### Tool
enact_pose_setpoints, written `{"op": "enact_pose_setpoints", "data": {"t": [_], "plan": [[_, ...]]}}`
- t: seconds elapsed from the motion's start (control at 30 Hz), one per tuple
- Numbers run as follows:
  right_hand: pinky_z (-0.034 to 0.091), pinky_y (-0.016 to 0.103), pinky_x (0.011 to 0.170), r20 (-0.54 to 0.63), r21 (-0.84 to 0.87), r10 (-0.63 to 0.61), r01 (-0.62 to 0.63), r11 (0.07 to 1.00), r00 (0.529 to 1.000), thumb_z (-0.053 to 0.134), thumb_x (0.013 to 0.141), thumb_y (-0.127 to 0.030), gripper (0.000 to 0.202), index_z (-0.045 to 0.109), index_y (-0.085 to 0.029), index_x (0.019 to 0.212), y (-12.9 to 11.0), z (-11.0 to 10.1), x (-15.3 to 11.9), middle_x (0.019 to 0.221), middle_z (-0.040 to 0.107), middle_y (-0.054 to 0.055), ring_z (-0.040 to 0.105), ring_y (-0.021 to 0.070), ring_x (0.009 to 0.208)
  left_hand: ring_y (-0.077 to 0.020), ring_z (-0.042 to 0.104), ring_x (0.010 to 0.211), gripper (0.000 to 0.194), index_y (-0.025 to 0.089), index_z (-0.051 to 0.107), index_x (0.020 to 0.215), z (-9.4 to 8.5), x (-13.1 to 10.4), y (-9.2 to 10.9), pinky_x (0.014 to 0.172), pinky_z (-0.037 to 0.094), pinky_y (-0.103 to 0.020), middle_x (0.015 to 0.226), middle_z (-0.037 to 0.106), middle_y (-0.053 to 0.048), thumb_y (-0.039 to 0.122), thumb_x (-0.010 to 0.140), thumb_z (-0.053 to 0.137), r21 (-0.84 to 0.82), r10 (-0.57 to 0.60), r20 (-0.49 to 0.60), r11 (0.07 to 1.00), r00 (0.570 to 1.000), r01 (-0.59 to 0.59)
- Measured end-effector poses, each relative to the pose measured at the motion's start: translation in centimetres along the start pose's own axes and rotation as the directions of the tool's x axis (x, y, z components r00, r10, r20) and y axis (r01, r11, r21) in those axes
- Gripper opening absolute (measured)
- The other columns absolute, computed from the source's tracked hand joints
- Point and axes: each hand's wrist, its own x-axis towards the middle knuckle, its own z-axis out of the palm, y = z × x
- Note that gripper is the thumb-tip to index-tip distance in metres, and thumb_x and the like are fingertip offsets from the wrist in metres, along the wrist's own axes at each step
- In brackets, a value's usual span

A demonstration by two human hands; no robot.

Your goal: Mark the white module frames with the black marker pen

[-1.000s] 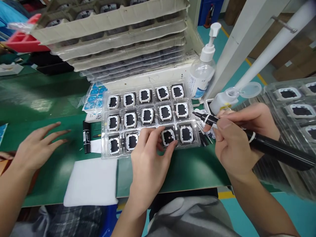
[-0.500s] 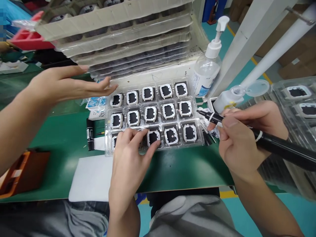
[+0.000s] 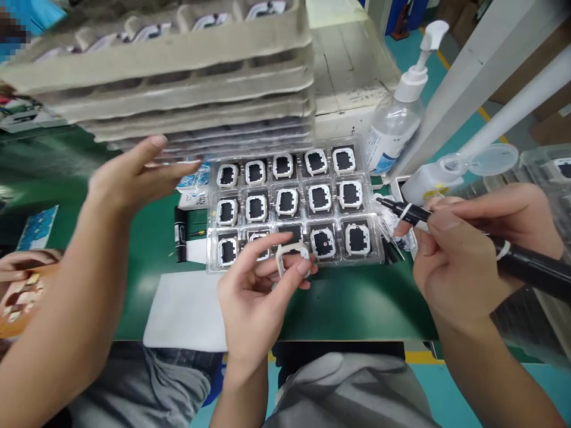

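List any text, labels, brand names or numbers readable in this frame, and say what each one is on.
None can be read.
Pump bottle: its label has print, too blurred to read.
Black marker on the table: white label, too small to read.
Blue sticker sheet: markings illegible.
Black marker in the right hand: no lettering visible.
White frame part in the left hand: no marking visible.

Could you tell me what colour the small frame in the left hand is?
White; the frame shows best in the head view.
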Motion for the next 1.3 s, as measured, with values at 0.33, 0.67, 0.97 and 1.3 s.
{"op": "enact_pose_setpoints", "data": {"t": [0.33, 0.67, 0.97, 1.3], "plan": [[0.048, 0.028, 0.044, 0.039, -0.007, -0.083, 0.083, 0.997, 0.996, 0.081, 0.080, -0.012, 0.010, 0.076, -0.021, 0.082, -0.1, 0.3, -0.1, 0.070, 0.073, -0.002, 0.067, 0.0148, 0.053, -0.0174, 0.081, 0.066, 0.024, 0.021, 0.077, 0.112, 1.4, -1.4, 0.0, 0.061, 0.069, -0.024, 0.082, 0.085, -0.001, 0.023, 0.091, 0.089, 0.034, -0.015, 0.040, 0.999, 0.999, 0.014], [0.046, 0.029, 0.043, 0.069, -0.001, -0.108, 0.108, 0.994, 0.992, 0.079, 0.077, -0.008, 0.015, 0.075, -0.021, 0.082, -0.2, 0.1, 0.1, 0.071, 0.074, -0.003, 0.062, 0.0135, 0.049, -0.0254, 0.086, 0.075, 0.029, 0.020, 0.074, 0.109, 1.6, -1.0, 0.2, 0.058, 0.070, -0.025, 0.076, 0.083, -0.002, 0.024, 0.088, 0.092, -0.202, -0.161, 0.127, 0.962, 0.979, 0.185], [0.050, 0.028, 0.047, 0.051, -0.056, -0.103, 0.106, 0.993, 0.993, 0.083, 0.081, -0.016, 0.011, 0.074, -0.021, 0.080, -0.2, 0.1, 0.1, 0.072, 0.073, -0.003, 0.064, 0.0127, 0.052, -0.0253, 0.085, 0.070, 0.029, 0.020, 0.072, 0.103, 1.4, -0.4, 0.1, 0.050, 0.066, -0.021, 0.072, 0.082, -0.001, 0.021, 0.084, 0.094, -0.321, -0.212, 0.161, 0.912, 0.964, 0.254], [0.049, 0.027, 0.048, 0.052, -0.011, -0.148, 0.149, 0.989, 0.988, 0.081, 0.079, -0.011, 0.011, 0.076, -0.021, 0.082, 0.0, 0.2, 0.2, 0.069, 0.073, -0.002, 0.067, 0.0136, 0.056, -0.0241, 0.086, 0.070, 0.025, 0.020, 0.075, 0.101, 1.2, 0.1, 0.0, 0.051, 0.067, -0.020, 0.072, 0.082, 0.001, 0.017, 0.085, 0.094, -0.445, -0.204, 0.251, 0.844, 0.946, 0.300]]}}
